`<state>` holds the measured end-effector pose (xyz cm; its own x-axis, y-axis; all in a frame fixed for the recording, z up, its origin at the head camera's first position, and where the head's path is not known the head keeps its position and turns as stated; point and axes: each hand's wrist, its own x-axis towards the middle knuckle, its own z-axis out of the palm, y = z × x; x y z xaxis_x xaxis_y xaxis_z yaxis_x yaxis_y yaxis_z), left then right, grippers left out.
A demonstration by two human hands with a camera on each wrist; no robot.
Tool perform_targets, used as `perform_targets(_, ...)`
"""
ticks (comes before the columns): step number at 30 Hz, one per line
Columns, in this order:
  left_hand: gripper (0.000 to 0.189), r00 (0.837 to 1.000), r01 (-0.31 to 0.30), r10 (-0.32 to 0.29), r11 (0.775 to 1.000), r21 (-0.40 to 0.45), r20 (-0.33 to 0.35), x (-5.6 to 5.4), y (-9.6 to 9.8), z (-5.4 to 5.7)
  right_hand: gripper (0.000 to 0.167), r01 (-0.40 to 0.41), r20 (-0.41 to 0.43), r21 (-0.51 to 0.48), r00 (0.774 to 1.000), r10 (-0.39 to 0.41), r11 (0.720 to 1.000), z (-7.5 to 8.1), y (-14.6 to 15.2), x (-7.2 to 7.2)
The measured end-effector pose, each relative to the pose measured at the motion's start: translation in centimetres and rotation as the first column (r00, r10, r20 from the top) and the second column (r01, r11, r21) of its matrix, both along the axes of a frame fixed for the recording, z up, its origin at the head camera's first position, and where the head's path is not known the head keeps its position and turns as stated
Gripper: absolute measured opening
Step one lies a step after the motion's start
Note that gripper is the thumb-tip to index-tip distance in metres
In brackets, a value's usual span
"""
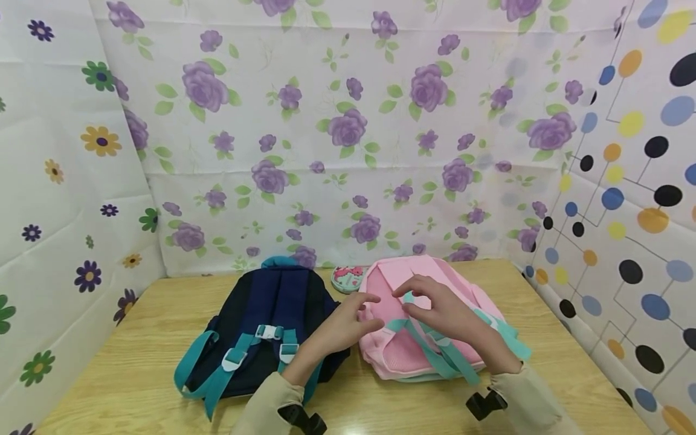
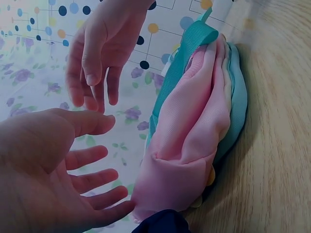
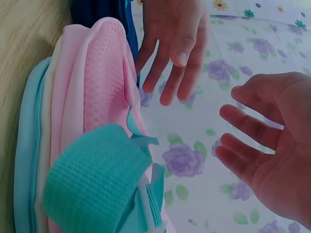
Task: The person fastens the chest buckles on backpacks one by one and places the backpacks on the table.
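A pink backpack (image 1: 380, 302) with turquoise straps (image 1: 440, 356) lies on the table, strap side up. Over its left part hovers my left hand (image 1: 348, 323), palm turned inward and fingers spread loosely. My right hand (image 1: 443, 308) hangs above the middle of the same backpack, facing the left one. Neither hand holds anything. In the left wrist view the backpack's pink side (image 2: 180, 160) stands just beyond my left fingertips. The right wrist view shows a turquoise strap loop (image 3: 97, 179) below my right hand (image 3: 277, 141). A navy backpack (image 1: 277, 302) lies left of my left hand.
Between the backpacks, at the back, sits a small round case (image 1: 348, 279) with a red and mint pattern. The wooden table (image 1: 136, 338) meets a rose-printed cloth (image 1: 304, 211) behind, with patterned sheets on both sides. Dark bands (image 1: 486, 403) circle both sleeves.
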<state>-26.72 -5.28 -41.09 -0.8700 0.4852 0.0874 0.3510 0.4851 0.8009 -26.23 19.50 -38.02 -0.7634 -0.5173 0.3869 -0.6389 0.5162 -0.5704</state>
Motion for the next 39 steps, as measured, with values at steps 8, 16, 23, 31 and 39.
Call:
perform_targets(8,0.044,0.998,0.045,-0.045,0.999,0.007,-0.053,-0.2,0.8,0.4,0.022,0.017,-0.018,0.007,1.0,-0.017,1.0,-0.2,1.6,-0.2)
perform_targets(16,0.039,0.991,0.062,-0.061,0.998,0.0,-0.118,-0.8,2.0,0.5,0.023,0.046,0.003,0.019,0.999,-0.046,0.999,-0.7,2.8,-0.3)
perform_targets(23,0.038,0.986,0.083,-0.084,0.996,-0.014,-0.146,-1.0,3.3,0.7,0.022,0.071,-0.056,0.049,0.996,-0.068,0.996,-0.9,3.8,-0.6)
perform_targets(31,0.038,0.98,0.101,-0.109,0.993,-0.058,-0.167,-1.3,4.7,0.6,0.022,0.117,-0.035,0.066,0.993,-0.115,0.991,-1.1,5.0,-0.6)
perform_targets(39,0.039,0.967,0.156,-0.167,0.985,-0.072,-0.19,-1.7,6.0,0.7,0.023,0.098,-0.051,0.069,0.994,-0.095,0.993,-1.0,6.3,-0.7)
